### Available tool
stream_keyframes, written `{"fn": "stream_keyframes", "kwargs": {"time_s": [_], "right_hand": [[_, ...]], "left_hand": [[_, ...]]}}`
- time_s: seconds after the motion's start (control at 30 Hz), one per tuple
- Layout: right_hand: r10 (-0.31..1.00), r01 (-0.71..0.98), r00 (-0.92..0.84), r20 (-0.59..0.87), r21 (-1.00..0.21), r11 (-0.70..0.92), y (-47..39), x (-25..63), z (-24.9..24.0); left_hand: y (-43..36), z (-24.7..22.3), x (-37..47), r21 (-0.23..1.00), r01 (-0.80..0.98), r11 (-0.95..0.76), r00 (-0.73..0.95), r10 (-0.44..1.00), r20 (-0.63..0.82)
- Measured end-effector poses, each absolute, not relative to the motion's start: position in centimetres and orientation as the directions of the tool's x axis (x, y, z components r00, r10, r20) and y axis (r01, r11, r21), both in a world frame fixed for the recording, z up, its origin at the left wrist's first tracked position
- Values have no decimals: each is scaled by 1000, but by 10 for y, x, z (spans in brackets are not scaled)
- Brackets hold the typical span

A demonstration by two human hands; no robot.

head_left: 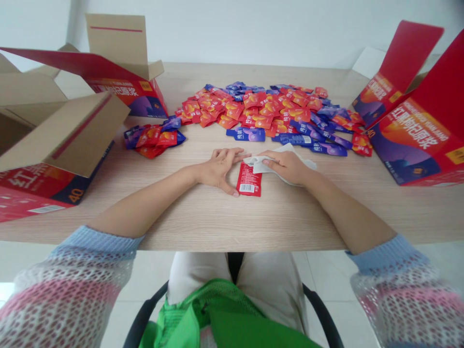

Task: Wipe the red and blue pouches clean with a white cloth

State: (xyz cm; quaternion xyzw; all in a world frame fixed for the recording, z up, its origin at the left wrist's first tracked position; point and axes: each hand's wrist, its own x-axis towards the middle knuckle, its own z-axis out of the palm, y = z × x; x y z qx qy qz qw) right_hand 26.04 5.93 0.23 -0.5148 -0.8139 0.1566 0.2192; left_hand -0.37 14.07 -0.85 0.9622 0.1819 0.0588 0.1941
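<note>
A red sachet (pixel 249 181) lies flat on the wooden table (pixel 224 222), its printed back with a barcode facing up. Beside its left edge rests my left hand (pixel 221 171), fingers spread, thumb by the lower left corner and fingertips near the top. My right hand (pixel 288 166) grips a crumpled white cloth or tissue (pixel 263 164), which covers the sachet's upper end. Behind both hands spreads a large pile of red and blue sachets (pixel 268 111). A smaller group of sachets (pixel 155 138) sits to the left.
Open red and blue cartons stand at the left front (pixel 54 179), left back (pixel 134 92), right front (pixel 416 140) and right back (pixel 380 94). The table's front edge runs just above my lap, and a wall rises behind the table.
</note>
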Motion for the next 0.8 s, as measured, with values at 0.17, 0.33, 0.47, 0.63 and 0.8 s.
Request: {"fn": "stream_keyframes", "kwargs": {"time_s": [0.17, 0.33, 0.47, 0.63, 0.8], "right_hand": [[908, 803, -370, 196, -424, 419, 63, 266, 1], [869, 760, -477, 134, -434, 484, 47, 255, 15], [818, 681, -572, 57, -523, 512, 32, 243, 30], [752, 604, -659, -19, -609, 514, 22, 238, 38], [781, 622, -625, 11, -598, 506, 25, 237, 34]], "left_hand": [[139, -9, -4, 385, 348, -855, 918, 394, 46], [138, -8, -4, 423, 307, -852, 926, 369, 72], [139, -8, -5, 442, 296, -847, 930, 361, 69], [140, -9, -5, 455, 298, -839, 926, 369, 74], [143, -12, -6, 453, 290, -843, 928, 364, 83]]}}
